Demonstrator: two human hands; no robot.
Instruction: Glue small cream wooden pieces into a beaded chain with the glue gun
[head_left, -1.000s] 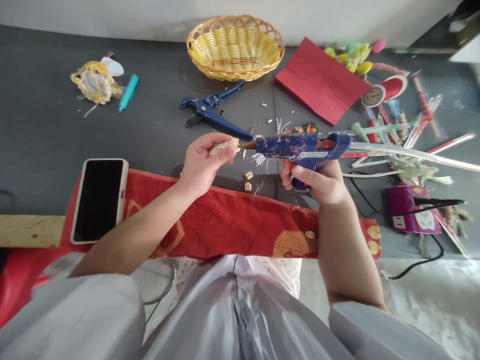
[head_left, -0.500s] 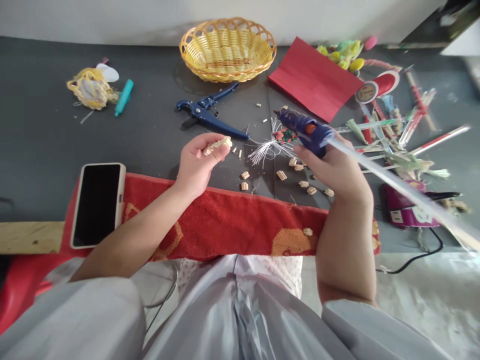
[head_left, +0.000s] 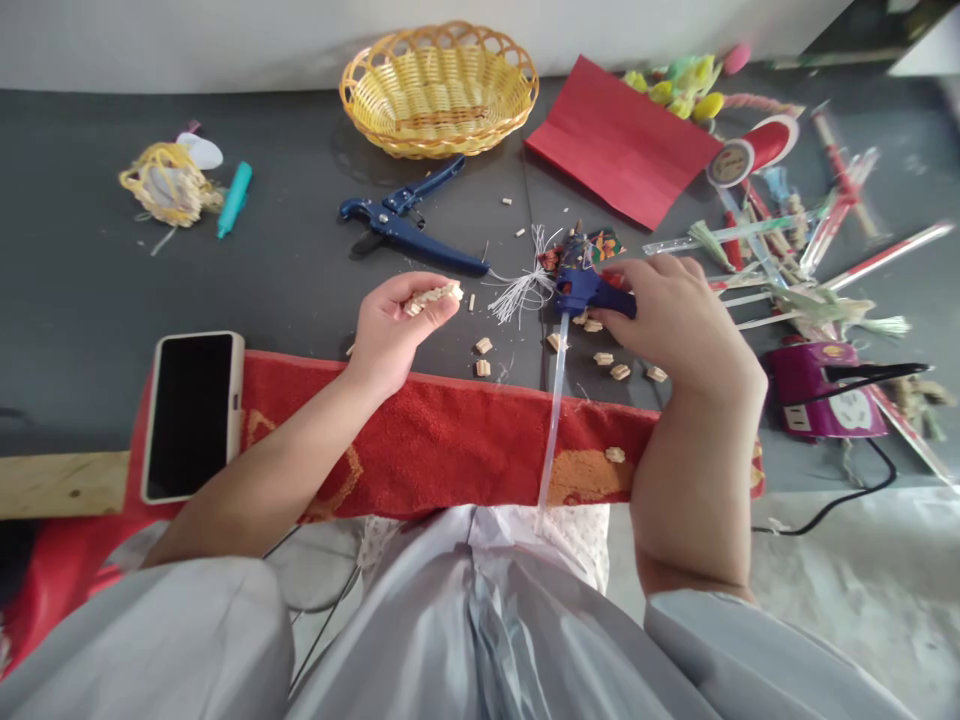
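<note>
With my left hand (head_left: 394, 335) I am pinching a small pale cluster (head_left: 433, 297) between thumb and fingers, its knobbly end sticking out past the thumb tip, over the grey table (head_left: 300, 270). My right hand (head_left: 660, 310) is closing around the handle of a blue glue gun (head_left: 577, 285), fingers over the top of it and thumb underneath. The gun's nozzle is pointing away from me, and its clear glue stick (head_left: 555, 400) is trailing back towards me across the red towel (head_left: 442, 440). I cannot tell whether the gun is resting on the table or hanging just above it.

Just left of the gun, a tuft of white threads (head_left: 517, 292) is spreading out. Little pale pieces (head_left: 619, 372) are lying about between my hands and below the right one, and one more is sitting on the towel. Beyond my left hand a blue cutter (head_left: 412, 232) is lying near the yellow basket (head_left: 439, 85), with red paper (head_left: 622, 145) lying to the basket's right. A phone (head_left: 191, 415) is resting on the towel's left end, beside my left forearm, and a purple socket box (head_left: 821, 390) is sitting to the right of my right wrist.
</note>
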